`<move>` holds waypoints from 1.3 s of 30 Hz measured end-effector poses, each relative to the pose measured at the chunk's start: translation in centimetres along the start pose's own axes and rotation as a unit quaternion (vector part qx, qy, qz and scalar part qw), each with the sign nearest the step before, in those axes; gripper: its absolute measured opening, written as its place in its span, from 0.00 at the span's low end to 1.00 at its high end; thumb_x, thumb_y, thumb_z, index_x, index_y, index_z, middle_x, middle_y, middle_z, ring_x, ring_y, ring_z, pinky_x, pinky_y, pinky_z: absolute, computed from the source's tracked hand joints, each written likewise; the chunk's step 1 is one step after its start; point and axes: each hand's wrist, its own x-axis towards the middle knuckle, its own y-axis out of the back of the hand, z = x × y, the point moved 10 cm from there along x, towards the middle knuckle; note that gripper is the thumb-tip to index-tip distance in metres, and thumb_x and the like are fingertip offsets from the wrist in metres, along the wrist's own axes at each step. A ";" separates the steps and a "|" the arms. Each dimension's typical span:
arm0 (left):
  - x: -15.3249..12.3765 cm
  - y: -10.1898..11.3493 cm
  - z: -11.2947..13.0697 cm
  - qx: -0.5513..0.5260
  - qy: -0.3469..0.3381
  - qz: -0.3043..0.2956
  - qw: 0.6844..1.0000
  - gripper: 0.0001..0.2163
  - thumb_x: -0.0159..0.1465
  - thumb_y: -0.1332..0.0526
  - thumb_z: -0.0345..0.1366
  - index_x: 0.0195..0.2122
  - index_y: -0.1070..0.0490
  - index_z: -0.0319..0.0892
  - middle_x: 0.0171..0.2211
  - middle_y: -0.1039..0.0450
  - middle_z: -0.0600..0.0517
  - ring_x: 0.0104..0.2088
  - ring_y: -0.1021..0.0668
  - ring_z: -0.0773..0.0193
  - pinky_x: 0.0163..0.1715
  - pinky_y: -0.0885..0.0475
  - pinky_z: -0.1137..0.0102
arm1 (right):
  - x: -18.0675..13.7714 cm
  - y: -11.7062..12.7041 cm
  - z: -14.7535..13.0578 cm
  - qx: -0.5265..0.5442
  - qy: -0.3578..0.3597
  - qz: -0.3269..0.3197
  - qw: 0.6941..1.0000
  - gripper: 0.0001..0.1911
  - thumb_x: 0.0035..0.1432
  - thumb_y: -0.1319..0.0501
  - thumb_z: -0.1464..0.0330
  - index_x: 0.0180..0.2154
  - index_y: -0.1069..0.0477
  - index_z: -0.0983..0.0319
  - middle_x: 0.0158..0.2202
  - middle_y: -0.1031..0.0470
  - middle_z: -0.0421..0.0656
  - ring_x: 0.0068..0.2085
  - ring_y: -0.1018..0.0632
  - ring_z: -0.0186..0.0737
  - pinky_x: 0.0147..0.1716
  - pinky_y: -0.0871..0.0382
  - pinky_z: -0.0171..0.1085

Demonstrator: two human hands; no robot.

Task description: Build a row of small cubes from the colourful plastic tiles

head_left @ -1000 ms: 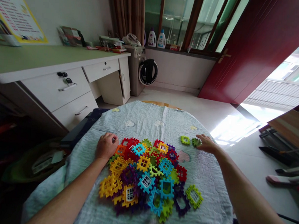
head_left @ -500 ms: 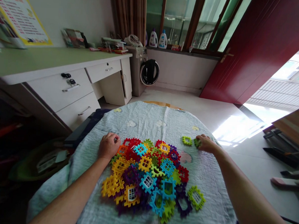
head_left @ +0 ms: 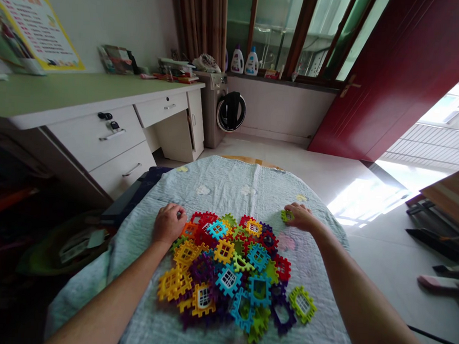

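Note:
At the left edge of a heap of coloured plastic interlocking blocks [head_left: 227, 279], my left hand [head_left: 169, 223] rests on the cloth with its fingers curled. A dark spot shows between its thumb and fingers; what it holds, if anything, is hidden. It sits close to an orange block [head_left: 190, 230]. To the right, beyond the heap, my right hand [head_left: 299, 217] has its fingertips closed on a green block [head_left: 287, 216] with a window grid, lying on the cloth. The hand covers the spot just right of that block. Another green block [head_left: 302, 303] lies at the heap's right side.
A pale blue cloth [head_left: 229, 185] covers the round table. A white desk [head_left: 101, 119] stands to the left, and a washing machine [head_left: 213, 109] with its door open is behind. A red door [head_left: 372, 82] stands at the right.
My right hand has moved left, from the green block it was holding onto the neighbouring green grid block; the first one is now out of sight. My left hand has stayed in place.

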 end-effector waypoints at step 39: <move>0.0 -0.4 -0.4 0.002 0.007 -0.010 1.000 0.06 0.57 0.44 0.35 0.26 0.29 0.43 0.34 0.25 0.46 0.37 0.26 0.55 0.43 0.31 0.63 | -10.7 -1.4 -14.9 0.459 0.159 0.084 0.870 0.15 0.53 0.38 0.68 0.45 0.28 0.58 0.36 0.24 0.41 0.37 0.24 0.37 0.37 0.30 0.37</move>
